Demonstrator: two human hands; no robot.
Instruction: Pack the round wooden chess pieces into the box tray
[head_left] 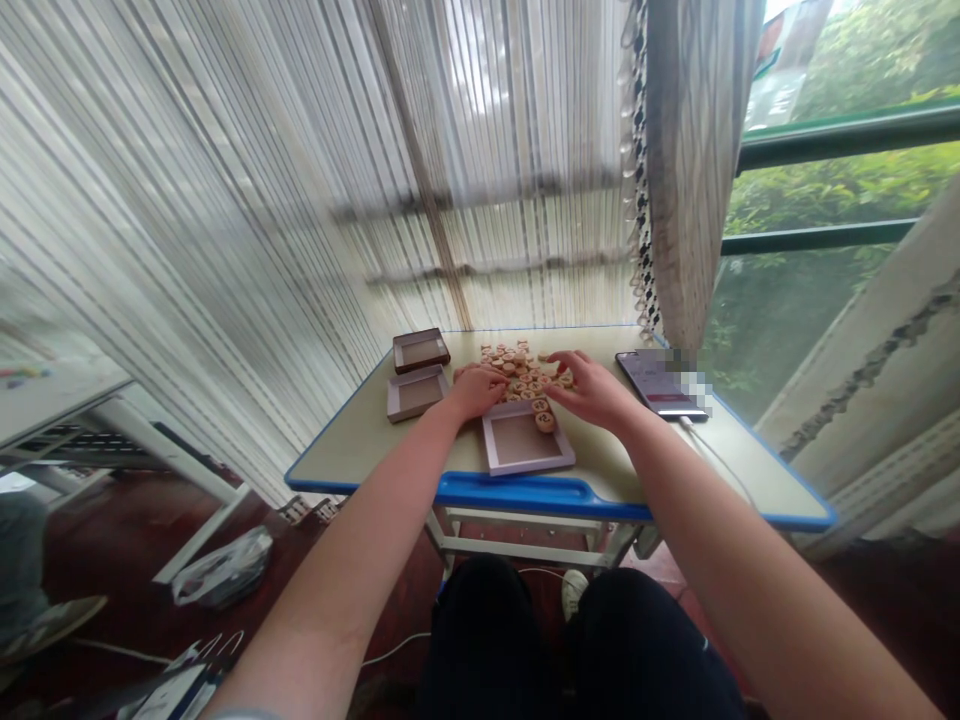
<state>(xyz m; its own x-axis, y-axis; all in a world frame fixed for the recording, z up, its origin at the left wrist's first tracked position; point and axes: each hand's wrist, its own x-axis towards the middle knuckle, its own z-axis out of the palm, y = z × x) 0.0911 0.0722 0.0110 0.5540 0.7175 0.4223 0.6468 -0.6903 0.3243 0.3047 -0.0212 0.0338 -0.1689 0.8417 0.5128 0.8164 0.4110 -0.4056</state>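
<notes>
Xiangqi pieces (523,372) lie heaped behind the shallow tray (532,464); the right hand (589,390) spreads its fingers beside them; whether the left hand (478,390) grips any, I cannot tell; low palms should limit scattering.

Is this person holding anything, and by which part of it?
It can't be told: the left grip and right grip are both at the wooden discs, but any hold is unclear.
</notes>
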